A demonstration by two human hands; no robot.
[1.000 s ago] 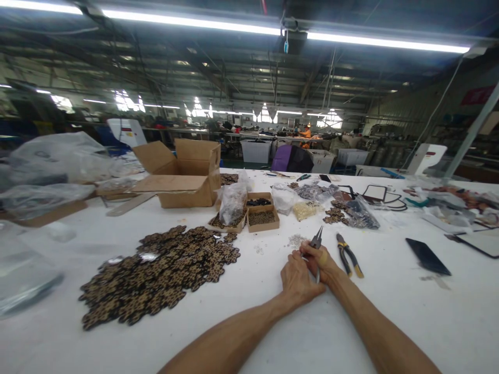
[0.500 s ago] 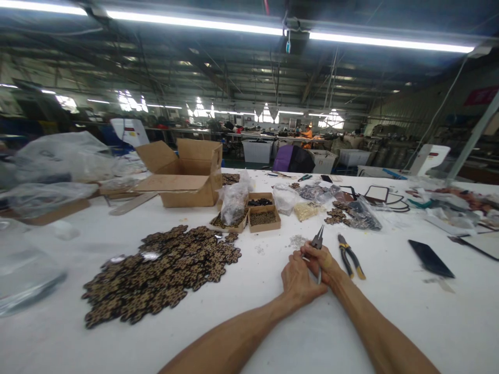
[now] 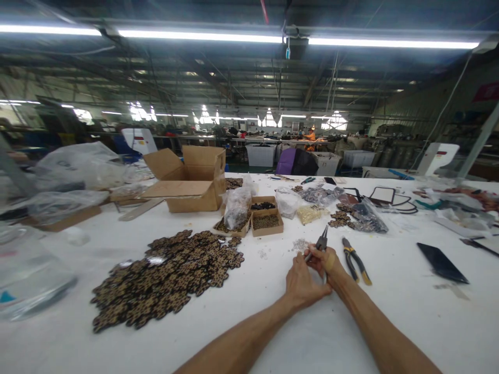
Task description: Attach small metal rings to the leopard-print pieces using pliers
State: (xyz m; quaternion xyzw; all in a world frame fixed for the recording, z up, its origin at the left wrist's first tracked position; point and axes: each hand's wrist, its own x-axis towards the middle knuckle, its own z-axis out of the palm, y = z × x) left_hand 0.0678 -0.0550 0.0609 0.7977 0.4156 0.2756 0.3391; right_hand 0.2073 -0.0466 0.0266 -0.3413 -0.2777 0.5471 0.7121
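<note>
Needle-nosed pliers [image 3: 322,242] point up and away from me, jaws slightly apart at the tips. My right hand [image 3: 326,261] is closed around them just below the pivot. Against it rests my left hand [image 3: 301,280], its fingers curled at the pliers' handles, which are partly hidden between the hands. Just beyond the fingertips lies a small pile of tiny metal rings [image 3: 300,244]. To the right of my hands lie yellow-and-black pliers [image 3: 355,261]. A broad heap of flower-shaped brown-and-black patterned pieces [image 3: 171,275] spreads out on the left.
Small cardboard trays of brass and dark parts [image 3: 267,222] stand beyond my hands. Behind them are an open carton [image 3: 191,200] and plastic bags [image 3: 288,201]. A dark phone-like slab [image 3: 441,262] lies right on the white table [image 3: 257,306]. A person [image 3: 311,134] is far off.
The view has shifted a little, so the table's things sit slightly lower and further right. Both hands stay together at the pliers, with the left fingers a little changed in pose.
</note>
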